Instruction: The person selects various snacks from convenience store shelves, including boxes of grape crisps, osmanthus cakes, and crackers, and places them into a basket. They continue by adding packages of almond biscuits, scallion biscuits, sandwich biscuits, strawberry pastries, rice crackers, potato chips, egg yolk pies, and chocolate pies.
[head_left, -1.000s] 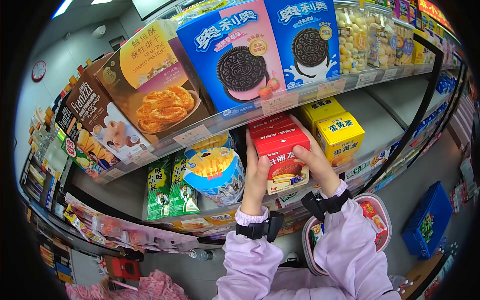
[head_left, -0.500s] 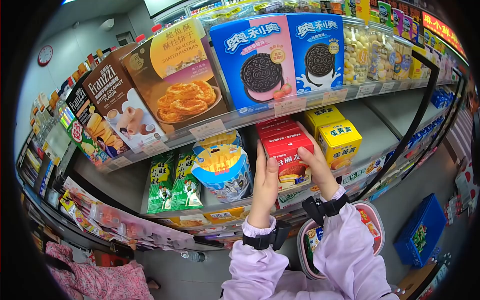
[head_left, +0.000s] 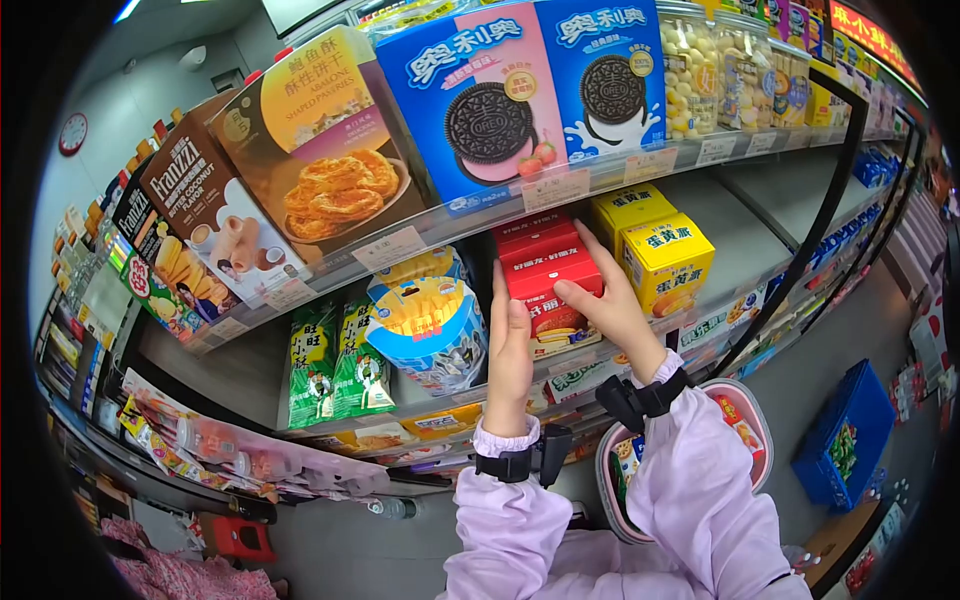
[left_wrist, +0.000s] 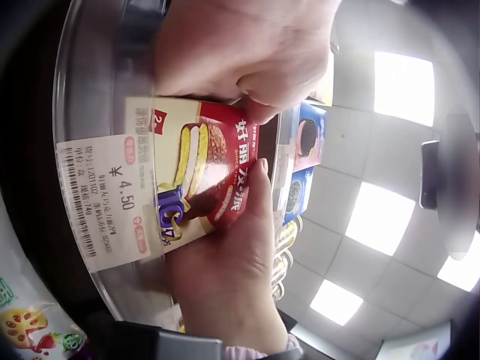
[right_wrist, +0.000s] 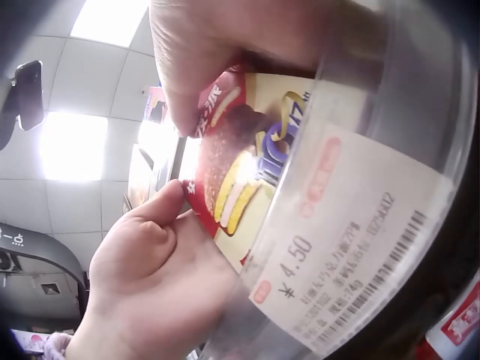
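Both hands hold a red choco pie box [head_left: 555, 312] on the lower shelf. My left hand [head_left: 510, 350] lies along its left side, thumb on the front edge. My right hand [head_left: 618, 312] grips the right side, its thumb bent over the upper front. In the left wrist view, the box's front [left_wrist: 206, 161] stands behind the clear shelf lip and a price tag [left_wrist: 112, 199] marked 4.50. Another red box [head_left: 533, 228] is right behind it. Yellow pie boxes [head_left: 665, 265] stand just to the right.
A clear-edged upper shelf with blue Oreo boxes [head_left: 490, 120] overhangs the hands. Blue snack cups [head_left: 425, 330] and green bags [head_left: 360, 370] stand to the left. A pink-rimmed basket [head_left: 765, 445] holding packages is below the right forearm; a blue crate [head_left: 850, 425] is farther right.
Both hands have moved the red box slightly back and down into the shelf, so its lower front now sits behind the shelf lip. The head view has shifted a little.
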